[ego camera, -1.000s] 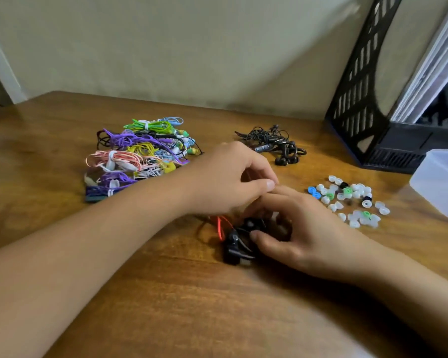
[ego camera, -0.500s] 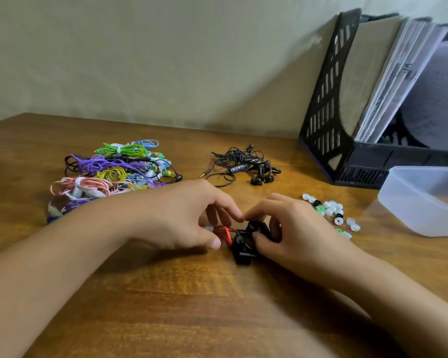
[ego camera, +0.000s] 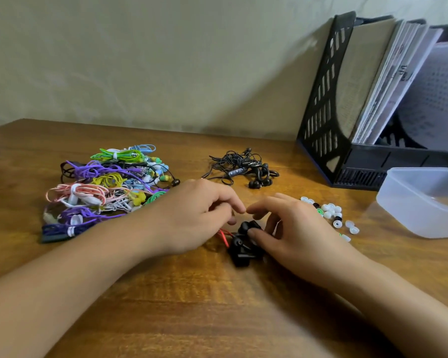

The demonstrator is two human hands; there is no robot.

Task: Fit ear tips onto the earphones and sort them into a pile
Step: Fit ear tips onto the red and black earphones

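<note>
black earbuds w/ red cord sit mid-frame, just below centre. right hand pinches one bud w/ thumb; left hand hovers beside, fingers loosely curled, cannot tell if holding. prob light, hard shell, floppy cord; grip the bud body. ear tips at right look soft, tiny.

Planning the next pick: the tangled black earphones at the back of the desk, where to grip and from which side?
Judging by its pose, grip the black earphone tangle at the cluster of earbuds on its near right end, coming from above and the near side. The buds are the solid lumps; the rest is thin loose wire that spreads flat on the table. The file holder crowds the far right.
</note>
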